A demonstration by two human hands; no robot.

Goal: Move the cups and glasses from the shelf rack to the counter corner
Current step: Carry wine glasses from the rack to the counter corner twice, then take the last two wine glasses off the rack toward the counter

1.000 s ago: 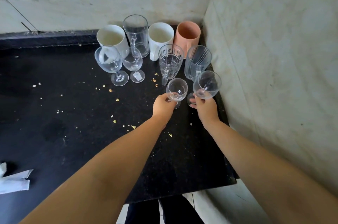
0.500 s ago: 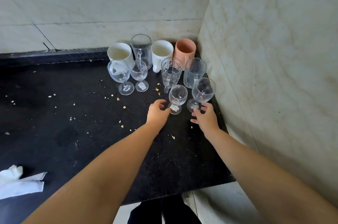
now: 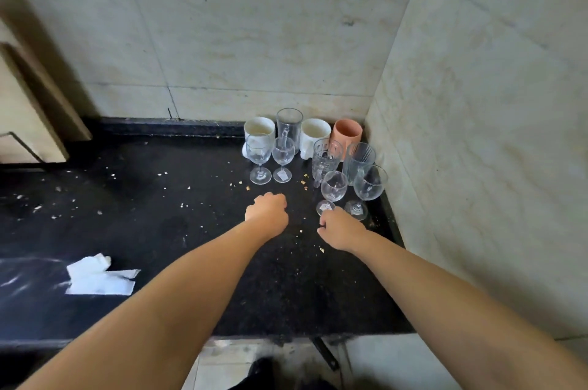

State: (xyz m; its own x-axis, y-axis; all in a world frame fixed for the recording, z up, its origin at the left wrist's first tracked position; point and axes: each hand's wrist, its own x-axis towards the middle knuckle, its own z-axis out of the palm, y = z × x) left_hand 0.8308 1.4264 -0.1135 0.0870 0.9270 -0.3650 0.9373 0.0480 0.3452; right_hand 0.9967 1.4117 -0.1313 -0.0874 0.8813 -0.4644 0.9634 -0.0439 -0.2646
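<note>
Ten vessels are standing upright in the far right corner of the black table [image 3: 159, 230], against the marble walls. The far row, left to right, is comprising a white mug [image 3: 259, 130], a tall glass mug [image 3: 289, 127], a second white mug [image 3: 315, 135] and a pink cup [image 3: 346, 133]. Nearer, two stemmed glasses [image 3: 258, 157] are sitting at the left of the group; a patterned glass [image 3: 327, 155] and a ribbed tumbler [image 3: 361, 160] are sitting at the right. Nearest, a small wine glass [image 3: 333, 190] and a larger wine glass [image 3: 369, 187] are standing side by side.

The left hand [image 3: 267, 213] is hovering left of the small wine glass, its fingers curled inward and holding nothing. The right hand [image 3: 340, 230] is hanging just near of that glass's foot (contact cannot be determined), its fingers loosely curled and empty. Crumbs [image 3: 241, 182] are lying scattered on the table, and a crumpled white paper [image 3: 98, 278] is lying at the near left.
</note>
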